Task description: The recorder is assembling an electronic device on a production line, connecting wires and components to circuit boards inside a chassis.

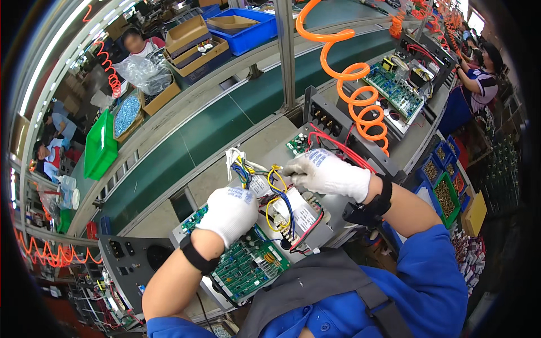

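Both of my hands wear white knit gloves and work over an open electronic chassis. My left hand (230, 214) is closed, its fingers curled out of sight beside a wire bundle (243, 172) with white plugs. Closed with bent fingers, my right hand (328, 173) is next to a looped yellow wire (273, 183); what its fingertips hold is hidden. Between the hands lies a metal-cased transformer unit with a white label (298, 215), crossed by blue and yellow wires. Below my left hand sits a green circuit board (248, 265) full of components.
A dark panel with red cables (338, 135) stands beyond my right hand. An orange coiled hose (360, 96) hangs nearby. Another chassis with a green board (394, 87) lies farther right. Bins of small brass parts (445, 197) stand at right. A green conveyor (208, 135) runs behind.
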A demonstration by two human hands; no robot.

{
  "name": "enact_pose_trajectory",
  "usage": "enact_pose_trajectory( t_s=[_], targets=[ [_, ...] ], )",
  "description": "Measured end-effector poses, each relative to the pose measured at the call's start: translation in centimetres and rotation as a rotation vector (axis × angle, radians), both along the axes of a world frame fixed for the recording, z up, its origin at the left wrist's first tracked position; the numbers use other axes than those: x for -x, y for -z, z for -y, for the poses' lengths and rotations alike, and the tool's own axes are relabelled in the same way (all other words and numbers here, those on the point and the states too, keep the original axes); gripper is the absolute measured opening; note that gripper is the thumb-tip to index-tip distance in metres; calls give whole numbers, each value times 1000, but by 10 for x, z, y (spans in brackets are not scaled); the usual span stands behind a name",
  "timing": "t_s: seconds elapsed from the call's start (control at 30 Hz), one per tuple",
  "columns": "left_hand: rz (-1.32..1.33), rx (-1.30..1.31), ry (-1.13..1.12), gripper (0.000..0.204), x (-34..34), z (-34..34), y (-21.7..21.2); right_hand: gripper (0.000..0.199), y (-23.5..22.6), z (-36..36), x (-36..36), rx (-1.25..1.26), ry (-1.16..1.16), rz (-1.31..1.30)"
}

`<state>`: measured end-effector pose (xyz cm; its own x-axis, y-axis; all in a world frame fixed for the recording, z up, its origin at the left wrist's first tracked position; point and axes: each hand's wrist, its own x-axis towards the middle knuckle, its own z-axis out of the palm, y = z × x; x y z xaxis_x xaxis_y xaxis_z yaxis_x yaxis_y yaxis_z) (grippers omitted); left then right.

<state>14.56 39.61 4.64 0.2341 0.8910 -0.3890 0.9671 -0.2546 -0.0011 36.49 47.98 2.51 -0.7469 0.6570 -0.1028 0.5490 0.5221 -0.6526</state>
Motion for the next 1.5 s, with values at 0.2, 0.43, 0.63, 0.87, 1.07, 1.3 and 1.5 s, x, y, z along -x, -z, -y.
enact_pose_trajectory(
  t_s=[0.2, 0.43, 0.63, 0.87, 1.07, 1.3, 1.5],
  targets=[
    [97, 216, 143, 36, -20, -52, 0, 36, 4, -2, 6, 336, 60, -70],
    [350, 105, 58, 33, -2, -52, 13, 22, 3, -12, 3, 402, 316, -203],
    [539, -415, 33, 24, 3, -59, 13, 25, -24, -25, 16, 287, 534, -829],
    [607, -291, 308, 23, 7, -59, 25, 19, -31, -26, 29, 545, 432, -1258],
    [527, -900, 221, 28, 47, 4, -23, 16, -59, -27, 10, 618, 373, -676],
    [772, -822, 178, 40, 29, 18, -6, 17, -55, 9, 66, 471, -96, -64],
    [1101, -782, -148, 19, 34, 9, 5, 16, -57, 10, 78, 432, 55, -177]
  ],
)
